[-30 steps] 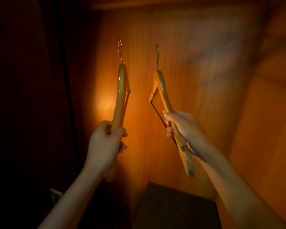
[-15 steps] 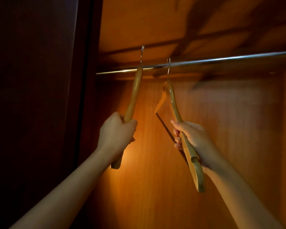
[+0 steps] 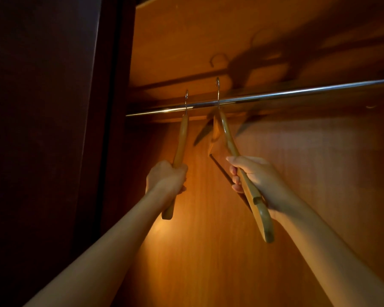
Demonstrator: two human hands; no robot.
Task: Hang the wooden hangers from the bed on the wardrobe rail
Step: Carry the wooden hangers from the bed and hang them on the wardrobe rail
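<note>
fingers of right hand & left hand were each wrapped tight round a hanger, left hanger, right hanger. both hooks poked above the rail, long axes near upright; right hook higher, prob. needs lowering onto it.

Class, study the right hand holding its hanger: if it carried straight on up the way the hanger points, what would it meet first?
Probably the wardrobe rail: the right hand aims its hanger up at it, the hook already crossing the bar. Depth is unclear.
</note>
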